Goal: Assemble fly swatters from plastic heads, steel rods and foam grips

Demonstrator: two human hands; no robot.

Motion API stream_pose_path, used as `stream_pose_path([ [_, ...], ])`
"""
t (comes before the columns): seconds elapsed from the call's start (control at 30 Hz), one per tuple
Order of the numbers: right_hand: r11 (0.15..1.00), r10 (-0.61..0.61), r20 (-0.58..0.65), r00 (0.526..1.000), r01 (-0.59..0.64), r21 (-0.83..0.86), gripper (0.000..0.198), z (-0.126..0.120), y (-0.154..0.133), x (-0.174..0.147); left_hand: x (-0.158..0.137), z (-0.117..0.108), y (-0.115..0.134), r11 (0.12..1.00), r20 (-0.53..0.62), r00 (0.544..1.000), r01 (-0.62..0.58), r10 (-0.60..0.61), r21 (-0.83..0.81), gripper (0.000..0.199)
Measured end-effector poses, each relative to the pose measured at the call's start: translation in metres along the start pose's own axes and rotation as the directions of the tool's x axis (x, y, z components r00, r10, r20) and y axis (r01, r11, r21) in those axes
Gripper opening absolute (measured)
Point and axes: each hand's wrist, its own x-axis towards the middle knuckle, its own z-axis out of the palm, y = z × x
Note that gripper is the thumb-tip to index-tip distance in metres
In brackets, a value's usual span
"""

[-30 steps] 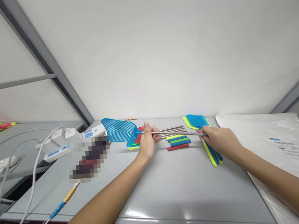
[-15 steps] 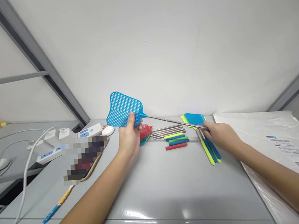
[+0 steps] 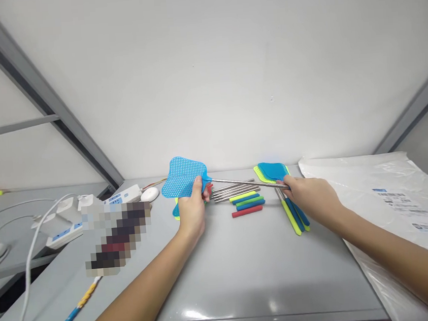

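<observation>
The left hand (image 3: 192, 209) grips the blue swatter head (image 3: 184, 175) near its neck: thumb on the front face, fingers curled behind. The right hand (image 3: 307, 195) is closed around the far end of the metal rod (image 3: 243, 182); the palm hides that end, so whether a sleeve is fitted there cannot be told. The swatter spans the two grips above the table (image 3: 263, 275), its head at the left grip.

Latest change: the blue swatter head has come down and the rod lies closer to level. The head appears seated on the rod, with both ends under control, which suggests a check or adjustment of an assembled piece.

Compared with half a second ago, the left hand is lower and hides more of the red swatter head (image 3: 209, 188) behind its fingers. Compared with one second ago, the left thumb presses on the head instead of wrapping the neck. Both hands have kept their hold.

The loose rods (image 3: 235, 194) have stayed between the grips, behind the colored sleeves (image 3: 250, 203). The stacked swatters have also stayed: their heads (image 3: 274, 170) lie just behind the right grip and their handles (image 3: 294, 213) extend in front of it.
</observation>
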Motion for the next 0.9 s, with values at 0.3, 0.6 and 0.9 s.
stream_pose_path([
  [0.3,1.0,0.017,0.042,0.999,-0.018,0.02,0.021,-0.001,-0.007,-0.001,-0.002,0.004,0.004,0.996,0.021,0.999,0.037,-0.036,-0.075,0.034],
  [0.6,0.998,-0.007,0.043,0.999,0.005,0.055,0.02,0.002,-0.014,-0.002,-0.001,0.004,0.011,0.996,0.018,1.0,0.006,-0.005,-0.089,0.032],
  [0.9,0.898,-0.118,-0.014,0.993,0.112,0.426,0.029,-0.007,-0.03,-0.011,0.02,-0.006,0.031,0.976,-0.066,0.997,-0.042,0.028,-0.214,0.032],
])
